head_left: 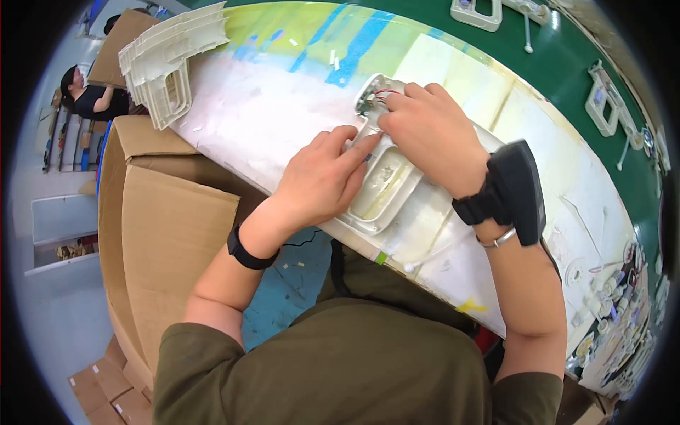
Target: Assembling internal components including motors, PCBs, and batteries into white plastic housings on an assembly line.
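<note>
A white plastic housing [405, 190] with a long rounded opening lies on the table in front of me. At its far end sit a small circuit board [366, 104] and red wires [386, 91]. My left hand [322, 173] grips the housing's left side, its index finger stretched toward the middle. My right hand [432, 131] is bent over the far part, fingers curled close to the wires. Its fingertips nearly meet the left index finger, and what they pinch is hidden. A black strap device [513, 191] is on my right wrist.
Nested white plastic shells [159, 71] stand at the table's far left. An open cardboard box [177, 262] stands against the left edge. More housings [602, 106] lie on a green surface beyond. Small parts [616, 304] crowd the right end. A person [99, 103] holds cardboard at far left.
</note>
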### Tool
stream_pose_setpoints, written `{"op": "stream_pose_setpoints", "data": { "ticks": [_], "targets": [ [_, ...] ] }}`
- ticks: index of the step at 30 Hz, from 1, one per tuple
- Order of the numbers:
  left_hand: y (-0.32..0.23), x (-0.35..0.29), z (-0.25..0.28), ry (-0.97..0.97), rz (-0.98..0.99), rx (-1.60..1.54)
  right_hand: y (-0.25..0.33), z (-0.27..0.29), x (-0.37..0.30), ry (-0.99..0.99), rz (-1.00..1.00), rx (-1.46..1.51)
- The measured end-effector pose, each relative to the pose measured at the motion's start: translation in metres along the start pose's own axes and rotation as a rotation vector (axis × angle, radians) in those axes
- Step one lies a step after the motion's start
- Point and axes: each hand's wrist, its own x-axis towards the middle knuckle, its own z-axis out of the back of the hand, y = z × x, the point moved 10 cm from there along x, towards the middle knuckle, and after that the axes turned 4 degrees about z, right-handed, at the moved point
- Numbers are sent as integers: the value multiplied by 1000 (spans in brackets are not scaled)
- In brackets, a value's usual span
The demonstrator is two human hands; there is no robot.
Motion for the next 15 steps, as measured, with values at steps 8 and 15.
{"op": "stream_pose_setpoints", "data": {
  "ticks": [8, 15],
  "targets": [
    [3, -29, 26, -74, 162, -195, -56, 105, -127, -517, -248, 402],
    [-85, 21, 49, -97, -271, -113, -52, 51, -212, -351, -684, 384]
  ]
}}
